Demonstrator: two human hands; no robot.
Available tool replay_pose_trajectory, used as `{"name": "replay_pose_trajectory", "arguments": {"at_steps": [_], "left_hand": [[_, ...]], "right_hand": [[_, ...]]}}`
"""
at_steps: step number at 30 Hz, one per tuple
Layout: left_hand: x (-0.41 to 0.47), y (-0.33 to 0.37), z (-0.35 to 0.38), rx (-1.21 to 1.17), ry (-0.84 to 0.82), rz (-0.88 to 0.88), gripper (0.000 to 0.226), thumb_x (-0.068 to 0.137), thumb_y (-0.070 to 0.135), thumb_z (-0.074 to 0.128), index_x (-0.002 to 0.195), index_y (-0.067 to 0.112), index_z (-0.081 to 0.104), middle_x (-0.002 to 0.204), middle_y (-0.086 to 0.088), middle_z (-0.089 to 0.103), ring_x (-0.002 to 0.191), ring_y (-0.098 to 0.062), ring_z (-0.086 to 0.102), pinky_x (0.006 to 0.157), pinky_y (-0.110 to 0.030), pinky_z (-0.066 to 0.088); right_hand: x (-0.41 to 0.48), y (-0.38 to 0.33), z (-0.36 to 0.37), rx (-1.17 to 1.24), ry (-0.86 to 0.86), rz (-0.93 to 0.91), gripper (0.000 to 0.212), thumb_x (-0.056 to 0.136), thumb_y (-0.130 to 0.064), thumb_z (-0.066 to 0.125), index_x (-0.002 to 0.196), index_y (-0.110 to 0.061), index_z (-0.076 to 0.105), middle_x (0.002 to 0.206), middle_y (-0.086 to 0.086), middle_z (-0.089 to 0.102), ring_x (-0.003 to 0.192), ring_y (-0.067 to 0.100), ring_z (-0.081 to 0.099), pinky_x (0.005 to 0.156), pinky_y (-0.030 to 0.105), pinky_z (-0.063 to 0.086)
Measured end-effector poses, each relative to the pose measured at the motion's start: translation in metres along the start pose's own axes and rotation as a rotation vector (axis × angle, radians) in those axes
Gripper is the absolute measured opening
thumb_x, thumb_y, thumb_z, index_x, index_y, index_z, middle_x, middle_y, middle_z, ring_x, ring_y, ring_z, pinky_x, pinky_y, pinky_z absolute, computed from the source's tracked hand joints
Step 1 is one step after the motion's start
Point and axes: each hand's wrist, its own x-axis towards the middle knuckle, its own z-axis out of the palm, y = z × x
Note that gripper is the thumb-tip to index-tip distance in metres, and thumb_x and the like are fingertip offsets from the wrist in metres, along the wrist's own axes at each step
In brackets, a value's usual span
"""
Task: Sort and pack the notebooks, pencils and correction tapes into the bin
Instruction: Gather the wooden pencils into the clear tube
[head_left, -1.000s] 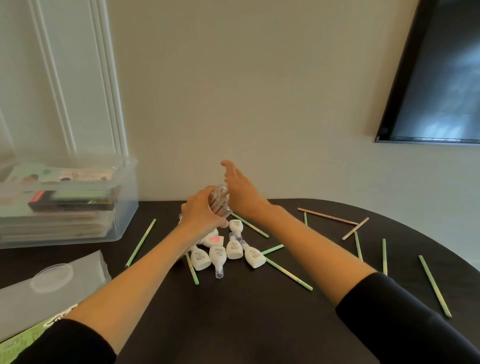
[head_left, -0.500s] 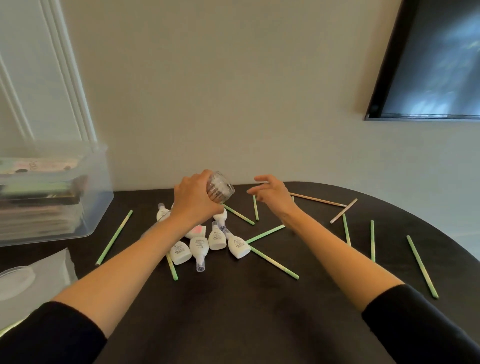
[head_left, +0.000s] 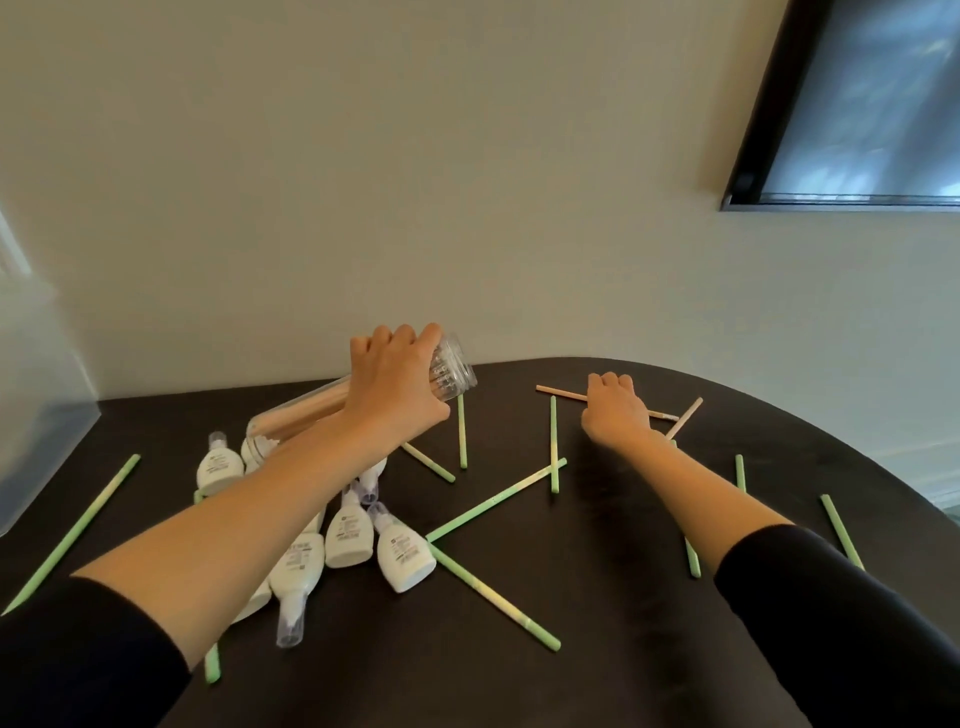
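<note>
Plain cream wall, dark-framed window, black rounded table

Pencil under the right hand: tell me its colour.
The pencil is pale wood tan, not green; the head view shows it best, at the right hand.

We look down on a dark, round-edged surface. Nearer us than our left hand, white correction tapes lie in a touching heap. Green pencils lie scattered between the hands and out to both sides. A wood-coloured pencil runs under our right hand, with a second wood-coloured one just right of it. Well left of the left hand stands a blurred clear bin.
</note>
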Motion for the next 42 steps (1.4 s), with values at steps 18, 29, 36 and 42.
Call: {"name": "replay_pose_trajectory", "arguments": {"at_steps": [18,29,36,42], "left_hand": [[0.014,0.012,0.022,-0.012,-0.020,0.064,0.062,0.068,0.038,0.071,0.120,0.020,0.042,0.108,-0.003,0.054,0.099,-0.022,0.046,0.076,-0.029,0.017],[0.003,0.015,0.017,-0.017,-0.020,0.071,0.064,0.068,0.039,0.070,0.122,0.021,0.042,0.109,-0.004,0.055,0.102,-0.023,0.047,0.079,-0.031,0.022],[-0.007,0.012,0.018,-0.018,-0.042,0.081,0.068,0.067,0.039,0.071,0.125,0.019,0.042,0.109,-0.005,0.055,0.102,-0.024,0.046,0.082,-0.033,0.025],[-0.012,0.012,0.017,-0.004,-0.063,0.086,0.071,0.068,0.041,0.070,0.129,0.020,0.039,0.113,-0.004,0.054,0.104,-0.023,0.046,0.084,-0.032,0.025]], "right_hand": [[0.031,-0.016,-0.021,0.864,0.312,0.149,0.014,0.099,-0.012,0.034,0.110,-0.004,0.038,0.106,0.024,0.059,0.092,0.036,0.061,0.079,0.044,0.052],[0.008,0.072,-0.006,0.212,-0.023,0.463,0.047,0.090,-0.035,0.056,0.118,0.002,0.051,0.113,0.015,0.059,0.109,0.029,0.054,0.088,0.032,0.042],[0.006,0.061,0.002,0.514,0.065,0.638,0.050,0.088,-0.010,0.059,0.131,0.004,0.038,0.127,0.018,0.050,0.116,0.030,0.053,0.087,0.033,0.047],[0.000,0.062,-0.001,0.537,0.035,0.598,0.037,0.089,-0.011,0.057,0.122,0.001,0.049,0.117,0.018,0.057,0.105,0.030,0.059,0.078,0.033,0.049]]}}
